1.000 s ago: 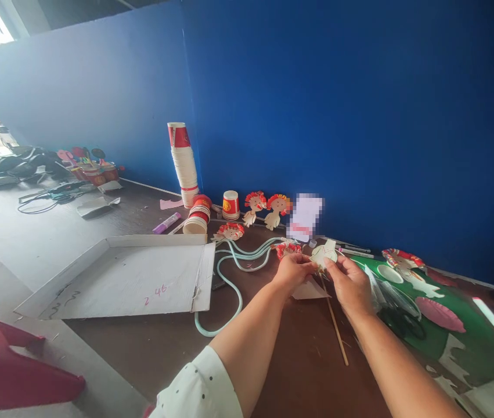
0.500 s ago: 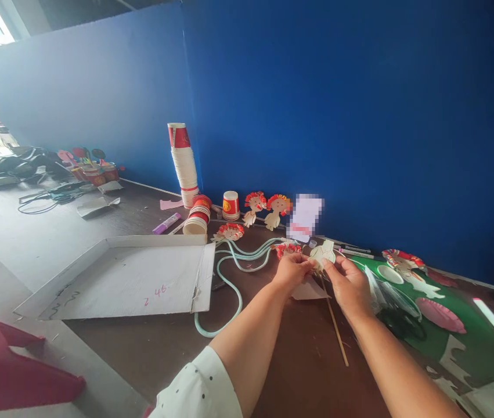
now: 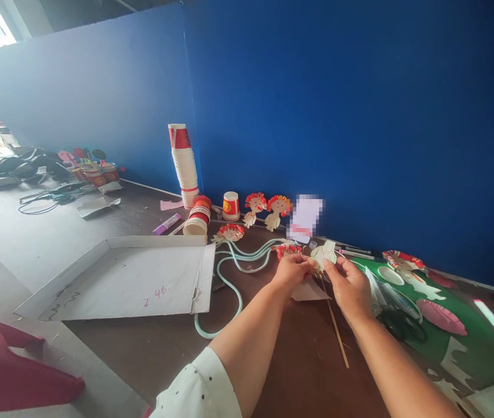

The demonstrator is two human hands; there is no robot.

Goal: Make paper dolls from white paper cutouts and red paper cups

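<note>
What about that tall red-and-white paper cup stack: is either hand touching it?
No, the left hand and right hand are both at the cream flat paper cutout, apart from the cup stack.

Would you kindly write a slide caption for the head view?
Left hand and right hand hold a pale cutout over a brown table, near red-fringed paper figures and a blue partition.

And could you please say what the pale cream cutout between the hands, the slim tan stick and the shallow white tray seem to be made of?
The pale cream cutout looks like matte card or paper: thin, flat, cut-edged. The slim tan stick is probably dull wood or bamboo, by its colour. The shallow white tray seems matte cardboard, given its folded walls.
</note>
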